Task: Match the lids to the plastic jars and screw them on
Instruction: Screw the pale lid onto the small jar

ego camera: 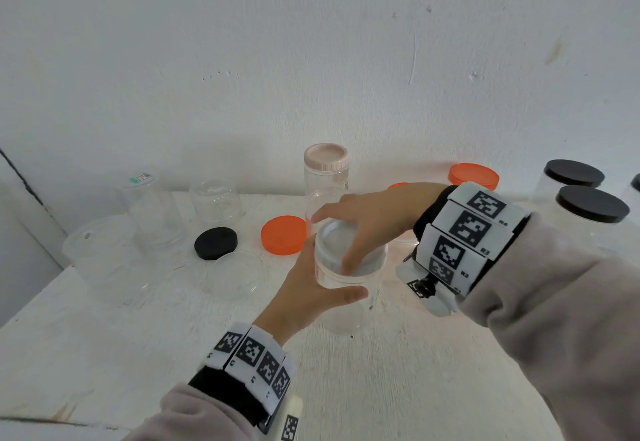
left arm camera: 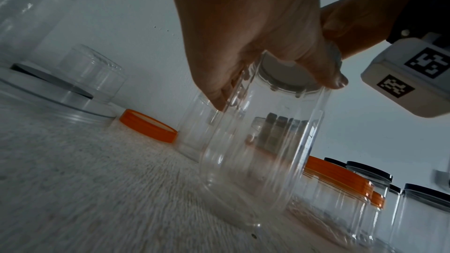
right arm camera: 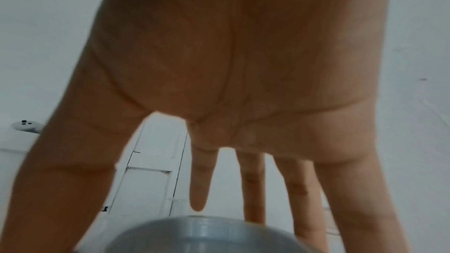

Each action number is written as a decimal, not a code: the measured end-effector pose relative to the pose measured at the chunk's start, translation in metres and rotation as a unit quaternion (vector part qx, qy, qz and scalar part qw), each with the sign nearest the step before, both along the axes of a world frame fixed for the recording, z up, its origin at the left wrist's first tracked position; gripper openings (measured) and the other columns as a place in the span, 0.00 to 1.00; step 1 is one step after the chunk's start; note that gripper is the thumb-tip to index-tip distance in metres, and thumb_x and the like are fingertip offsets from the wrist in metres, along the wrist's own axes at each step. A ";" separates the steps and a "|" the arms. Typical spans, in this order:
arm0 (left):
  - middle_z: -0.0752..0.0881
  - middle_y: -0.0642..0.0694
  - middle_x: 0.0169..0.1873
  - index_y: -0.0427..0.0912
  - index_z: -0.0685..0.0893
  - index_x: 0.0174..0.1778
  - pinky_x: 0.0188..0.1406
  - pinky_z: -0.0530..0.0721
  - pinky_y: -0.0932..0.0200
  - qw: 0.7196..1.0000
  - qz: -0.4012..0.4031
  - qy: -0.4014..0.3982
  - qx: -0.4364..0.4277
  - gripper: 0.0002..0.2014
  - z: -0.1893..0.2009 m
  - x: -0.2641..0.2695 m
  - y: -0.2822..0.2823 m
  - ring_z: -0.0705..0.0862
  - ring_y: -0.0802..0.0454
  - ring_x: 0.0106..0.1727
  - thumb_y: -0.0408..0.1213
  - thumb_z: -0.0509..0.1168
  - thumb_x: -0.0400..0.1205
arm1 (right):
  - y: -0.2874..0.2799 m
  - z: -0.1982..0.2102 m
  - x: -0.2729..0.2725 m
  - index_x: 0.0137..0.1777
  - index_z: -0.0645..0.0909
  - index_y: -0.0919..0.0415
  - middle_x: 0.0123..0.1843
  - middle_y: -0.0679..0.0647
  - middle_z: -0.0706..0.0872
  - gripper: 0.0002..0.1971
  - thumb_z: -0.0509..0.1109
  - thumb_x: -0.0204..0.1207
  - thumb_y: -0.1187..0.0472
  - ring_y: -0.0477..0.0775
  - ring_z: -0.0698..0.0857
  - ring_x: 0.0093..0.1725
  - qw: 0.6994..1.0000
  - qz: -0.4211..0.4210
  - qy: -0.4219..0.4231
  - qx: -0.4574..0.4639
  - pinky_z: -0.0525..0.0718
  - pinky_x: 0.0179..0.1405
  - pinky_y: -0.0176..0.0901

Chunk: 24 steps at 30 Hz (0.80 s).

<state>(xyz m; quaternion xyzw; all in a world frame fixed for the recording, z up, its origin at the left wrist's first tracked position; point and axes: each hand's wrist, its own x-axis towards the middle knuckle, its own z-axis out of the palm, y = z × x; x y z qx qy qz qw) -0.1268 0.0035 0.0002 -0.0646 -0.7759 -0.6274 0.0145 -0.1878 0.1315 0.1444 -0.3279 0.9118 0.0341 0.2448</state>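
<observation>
A tall clear plastic jar [ego camera: 346, 312] stands upright on the white table [ego camera: 121, 354]. My left hand [ego camera: 334, 269] grips it just below the rim, thumb in front and fingers behind. In the left wrist view the same jar [left arm camera: 255, 161] fills the middle, held near its top by the left hand [left arm camera: 277, 91]. A white lid [ego camera: 330, 238] sits on the jar's mouth. My right hand [ego camera: 332, 241] comes down from above with its fingers spread round the lid's edge. The right wrist view shows its fingertips [right arm camera: 198, 199] around the lid [right arm camera: 207, 238]. The lid's threads are hidden.
Loose on the table lie an orange lid [ego camera: 284, 234], a black lid [ego camera: 215, 243] and a clear lid [ego camera: 233, 274]. Open clear jars [ego camera: 214, 201] stand back left. A pink-lidded jar [ego camera: 325, 163] stands behind, with orange-lidded [ego camera: 472, 175] and black-lidded jars [ego camera: 592, 203] at right.
</observation>
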 end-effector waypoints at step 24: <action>0.77 0.65 0.65 0.66 0.63 0.73 0.52 0.77 0.76 1.000 0.004 -0.002 0.008 0.45 -0.001 0.002 0.000 0.76 0.74 0.62 0.41 0.82 0.66 | 0.004 -0.006 0.002 0.73 0.67 0.44 0.62 0.48 0.75 0.37 0.68 0.67 0.28 0.51 0.83 0.49 0.999 -0.017 0.040 -0.032 0.83 0.46 0.45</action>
